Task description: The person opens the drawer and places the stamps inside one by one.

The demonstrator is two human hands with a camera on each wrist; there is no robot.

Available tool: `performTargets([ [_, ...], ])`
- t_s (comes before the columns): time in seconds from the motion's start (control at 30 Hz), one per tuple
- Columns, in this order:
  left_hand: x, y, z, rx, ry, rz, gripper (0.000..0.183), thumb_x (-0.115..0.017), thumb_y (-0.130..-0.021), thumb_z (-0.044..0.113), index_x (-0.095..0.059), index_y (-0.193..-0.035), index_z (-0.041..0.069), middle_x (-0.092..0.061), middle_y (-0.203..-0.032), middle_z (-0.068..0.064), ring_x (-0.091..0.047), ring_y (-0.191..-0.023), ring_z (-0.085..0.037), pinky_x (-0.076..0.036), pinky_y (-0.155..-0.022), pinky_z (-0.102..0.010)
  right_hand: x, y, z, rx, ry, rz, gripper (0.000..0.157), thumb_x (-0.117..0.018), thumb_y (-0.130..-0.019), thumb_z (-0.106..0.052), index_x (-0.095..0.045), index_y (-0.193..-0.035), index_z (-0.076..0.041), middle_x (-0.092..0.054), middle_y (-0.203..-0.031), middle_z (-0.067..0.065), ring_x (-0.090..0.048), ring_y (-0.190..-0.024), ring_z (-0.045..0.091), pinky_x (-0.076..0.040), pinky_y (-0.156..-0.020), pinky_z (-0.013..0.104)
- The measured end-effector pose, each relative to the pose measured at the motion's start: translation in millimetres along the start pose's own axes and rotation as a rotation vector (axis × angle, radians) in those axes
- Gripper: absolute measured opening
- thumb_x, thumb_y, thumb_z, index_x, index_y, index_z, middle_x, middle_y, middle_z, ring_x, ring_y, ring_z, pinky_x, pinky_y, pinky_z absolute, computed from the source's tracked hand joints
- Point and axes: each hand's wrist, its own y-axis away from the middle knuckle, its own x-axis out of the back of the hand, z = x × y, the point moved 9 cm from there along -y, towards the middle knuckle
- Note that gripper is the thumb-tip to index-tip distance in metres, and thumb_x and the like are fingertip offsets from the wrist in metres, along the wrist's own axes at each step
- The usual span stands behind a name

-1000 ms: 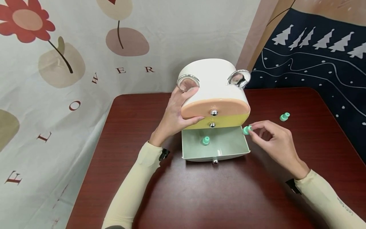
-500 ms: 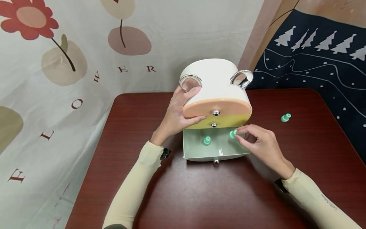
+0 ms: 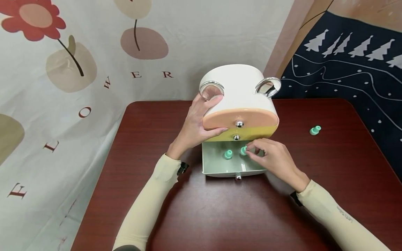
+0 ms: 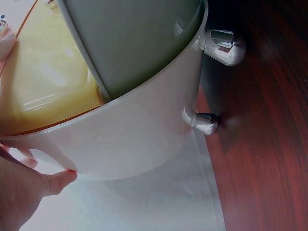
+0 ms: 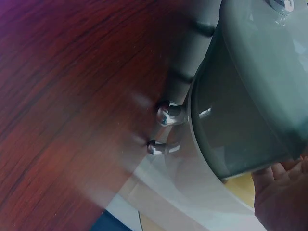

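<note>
A small white cabinet (image 3: 237, 83) with two silver-rimmed ears has an orange drawer front above a yellow one. Its bottom green drawer (image 3: 216, 168) is pulled out. My left hand (image 3: 195, 123) grips the cabinet's left side, thumb across the front and fingers by the ear. Between thumb and fingertips, my right hand (image 3: 276, 157) pinches a small mint-green stepped peg (image 3: 243, 150) over the drawer's inside; whether it touches the bottom I cannot tell. A similar peg (image 3: 228, 154) stands in the drawer just left of it. In the right wrist view the drawer's wall hides the pinched peg.
Another mint-green peg (image 3: 315, 130) lies on the dark red table (image 3: 220, 216), right of the cabinet. Silver knobs stick out from the drawer fronts, and silver feet (image 4: 226, 48) show underneath. A pale printed cloth (image 3: 201, 42) hangs behind the table.
My right hand has moved left with its peg, from the drawer's right edge to over the inside, near the other peg. My left hand keeps its grip on the cabinet.
</note>
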Motion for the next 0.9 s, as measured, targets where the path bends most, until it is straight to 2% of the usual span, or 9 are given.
performTargets([
  [0.23,-0.6,0.0,-0.1,-0.006,-0.008,0.002,0.092,-0.102,-0.075,0.029,-0.056,-0.153,0.014,-0.057,-0.151,-0.013,-0.039,-0.148,-0.033,-0.033,-0.115,-0.057,-17.6,-8,4,-0.076,0.041,-0.140,0.020,-0.092,-0.086,-0.008,-0.080,-0.092,-0.022,-0.068,-0.078,-0.017,-0.060,-0.068,0.003,-0.049,-0.056,0.030],
  [0.5,-0.7,-0.5,1.7,-0.010,-0.008,0.002,0.092,-0.102,-0.076,0.030,-0.056,-0.153,0.015,-0.055,-0.153,-0.014,-0.038,-0.150,-0.033,-0.031,-0.117,-0.056,-28.3,-13,8,-0.133,0.059,-0.229,0.016,-0.092,-0.088,-0.011,-0.082,-0.093,-0.023,-0.063,-0.074,-0.018,-0.056,-0.066,0.004,-0.047,-0.056,0.031],
  [0.7,-0.2,-0.5,2.6,-0.003,-0.016,0.004,0.091,-0.102,-0.076,0.030,-0.056,-0.153,0.015,-0.055,-0.154,-0.014,-0.038,-0.150,-0.033,-0.033,-0.114,-0.058,-33.3,-14,8,-0.128,0.069,-0.263,0.014,-0.092,-0.090,-0.013,-0.085,-0.098,-0.022,-0.066,-0.076,-0.017,-0.054,-0.066,0.005,-0.046,-0.055,0.031],
  [0.9,0.3,1.9,0.9,0.020,-0.020,-0.001,0.091,-0.101,-0.077,0.029,-0.056,-0.154,0.016,-0.054,-0.155,-0.012,-0.036,-0.152,-0.032,-0.033,-0.114,-0.059,-31.9,-13,7,-0.124,0.051,-0.251,0.016,-0.091,-0.090,-0.011,-0.085,-0.099,-0.022,-0.067,-0.080,-0.017,-0.056,-0.068,0.004,-0.047,-0.057,0.031],
])
